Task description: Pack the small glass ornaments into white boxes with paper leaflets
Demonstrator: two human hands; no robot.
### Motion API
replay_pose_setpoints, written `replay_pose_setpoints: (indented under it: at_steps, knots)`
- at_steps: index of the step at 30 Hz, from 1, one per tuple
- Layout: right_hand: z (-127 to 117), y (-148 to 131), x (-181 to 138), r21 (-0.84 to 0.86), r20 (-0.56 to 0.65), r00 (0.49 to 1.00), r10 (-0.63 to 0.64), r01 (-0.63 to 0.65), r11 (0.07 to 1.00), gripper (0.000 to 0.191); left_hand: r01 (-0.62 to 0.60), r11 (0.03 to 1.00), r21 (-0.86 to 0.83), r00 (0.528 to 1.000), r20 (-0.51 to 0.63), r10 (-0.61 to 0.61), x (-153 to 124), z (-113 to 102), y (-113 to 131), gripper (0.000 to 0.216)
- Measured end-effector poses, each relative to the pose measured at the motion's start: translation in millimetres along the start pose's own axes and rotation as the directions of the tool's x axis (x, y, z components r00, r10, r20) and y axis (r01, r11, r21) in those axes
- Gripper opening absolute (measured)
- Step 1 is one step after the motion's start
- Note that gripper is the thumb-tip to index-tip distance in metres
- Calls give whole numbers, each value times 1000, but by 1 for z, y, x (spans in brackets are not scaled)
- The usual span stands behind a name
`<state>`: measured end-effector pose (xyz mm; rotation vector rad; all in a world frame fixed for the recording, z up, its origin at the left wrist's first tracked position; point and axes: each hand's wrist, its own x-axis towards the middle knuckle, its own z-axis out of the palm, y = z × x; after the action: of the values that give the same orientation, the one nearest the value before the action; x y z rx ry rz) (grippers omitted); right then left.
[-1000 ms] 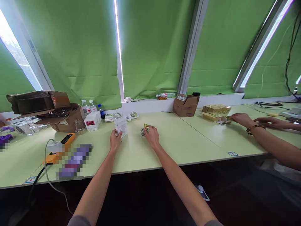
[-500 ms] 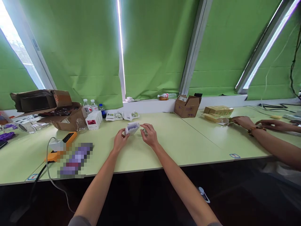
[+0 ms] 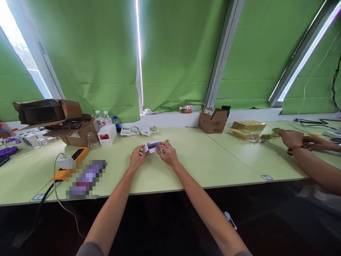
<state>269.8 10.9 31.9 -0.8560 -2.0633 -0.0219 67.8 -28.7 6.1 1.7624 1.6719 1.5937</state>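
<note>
A small white box (image 3: pixel 152 146) is held over the table in front of me, its opening with a dark inside turned toward me. My left hand (image 3: pixel 137 156) is closed around the box's left end. At its right edge, the fingers of my right hand (image 3: pixel 168 155) pinch the white card. A small shiny greenish object shows in part by the right fingers; its kind is hidden by the hand. Beyond my hands, two flat white packs (image 3: pixel 130 130) with coiled pale cords lie near the wall.
White cartons (image 3: pixel 106 136) stand left beside bottles (image 3: pixel 99 119) and an open cardboard box (image 3: pixel 77 133). An orange power strip (image 3: pixel 76 161) with a cable lies near a blurred purple item (image 3: pixel 87 177). On the right are a brown box (image 3: pixel 213 121), yellow cartons (image 3: pixel 247 126) and a co-worker's hands (image 3: pixel 293 138).
My right hand has moved left from beside the white box to its edge. The box has turned so its opening shows. The co-worker's hands have shifted right, away from the yellow cartons.
</note>
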Motion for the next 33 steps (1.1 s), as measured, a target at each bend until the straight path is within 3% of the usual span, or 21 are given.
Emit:
replay_pose_setpoints:
  at_steps: [4,16,23,33]
  knots:
    - [-2,-2,-1,-2,-4,1000,-14,14,1000,32,16,999,-49,999,43,-14,3,0,-4,40]
    - [1,-3,-1,-19,-37,999,-25,24,1000,30,12,987,-163,983,180,18,1,-1,9,36]
    - [-4,-8,-2,-46,21,1000,18,-17,999,42,51,980,-194,980,197,-12,0,0,9,39]
    - [2,-7,0,171,99,993,69,-86,982,51,85,940,-331,971,240,-3,1,-2,12,38]
